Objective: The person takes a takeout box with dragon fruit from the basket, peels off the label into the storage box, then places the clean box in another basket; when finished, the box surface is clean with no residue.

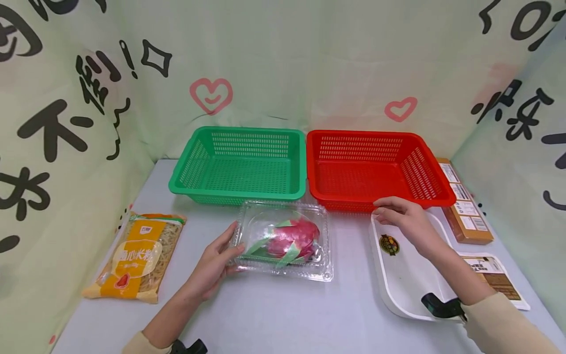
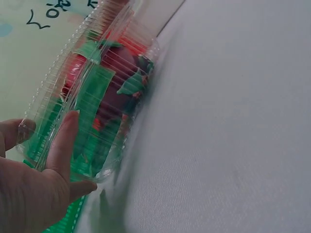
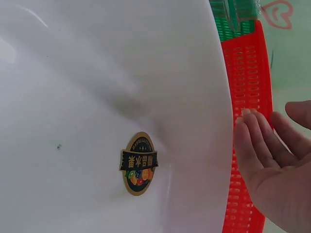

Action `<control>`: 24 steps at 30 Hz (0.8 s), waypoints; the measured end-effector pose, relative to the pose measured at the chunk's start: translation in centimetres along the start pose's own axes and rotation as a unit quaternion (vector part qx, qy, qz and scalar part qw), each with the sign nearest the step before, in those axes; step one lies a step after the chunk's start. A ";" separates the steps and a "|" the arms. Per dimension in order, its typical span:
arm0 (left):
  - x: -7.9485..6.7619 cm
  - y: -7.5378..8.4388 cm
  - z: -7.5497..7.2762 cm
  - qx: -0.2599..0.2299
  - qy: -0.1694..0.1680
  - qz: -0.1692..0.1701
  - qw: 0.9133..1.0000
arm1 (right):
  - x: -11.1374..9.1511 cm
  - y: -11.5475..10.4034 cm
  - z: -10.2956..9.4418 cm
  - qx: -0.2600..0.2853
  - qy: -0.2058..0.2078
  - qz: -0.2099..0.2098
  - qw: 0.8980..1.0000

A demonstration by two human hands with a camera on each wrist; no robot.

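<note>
A clear plastic clamshell box [image 1: 261, 221] is held at its left edge by my left hand [image 1: 216, 260], thumb on the near side and other fingers behind. Inside the box lies a pink dragon fruit [image 1: 296, 238] with green scales. In the left wrist view, the box [image 2: 116, 141] stands tilted above the white tabletop. My right hand [image 1: 404, 221] is over the far end of a white tray [image 1: 407, 280], beside the near rim of the red basket [image 1: 384, 172]. Its fingers are slightly bent with nothing between them; whether they touch the tray's rim cannot be told.
A green basket [image 1: 252, 172] stands at the back, left of the red one. At the left lies a yellow-labelled bag [image 1: 137, 255] of dry food. On the right are a brown box [image 1: 468, 211] and a flat labelled package [image 1: 495, 275], partly behind the right forearm.
</note>
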State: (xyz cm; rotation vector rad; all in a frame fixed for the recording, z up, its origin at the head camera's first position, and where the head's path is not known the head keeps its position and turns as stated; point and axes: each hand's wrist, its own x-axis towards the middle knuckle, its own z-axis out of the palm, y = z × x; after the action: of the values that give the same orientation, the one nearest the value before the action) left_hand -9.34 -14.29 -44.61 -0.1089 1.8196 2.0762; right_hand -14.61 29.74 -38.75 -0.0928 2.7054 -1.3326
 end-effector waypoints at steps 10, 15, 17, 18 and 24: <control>0.0 -0.2 0.0 -0.042 0.006 0.002 0.999 | -0.4 1.2 -1.2 0.312 -0.032 0.084 0.946; -0.3 -0.1 -0.2 -0.052 0.011 0.000 0.999 | -0.6 1.5 -1.3 0.566 -0.044 0.146 0.810; -0.4 -0.1 -0.2 -0.056 0.014 0.000 0.998 | -0.8 1.5 -1.3 0.625 -0.022 0.159 0.764; -0.5 -0.1 -0.3 -0.057 0.014 0.000 0.998 | -0.9 1.5 -1.3 0.645 -0.004 0.164 0.746; -0.8 0.1 -0.3 -0.062 0.006 0.000 0.998 | -0.9 1.7 -1.5 0.732 0.093 0.166 0.654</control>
State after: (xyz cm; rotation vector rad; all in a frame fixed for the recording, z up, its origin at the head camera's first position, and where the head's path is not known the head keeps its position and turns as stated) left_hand -8.68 -14.78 -44.27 -0.1558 1.6967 2.1918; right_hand -13.92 32.07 -39.13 0.6530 0.8307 -2.8447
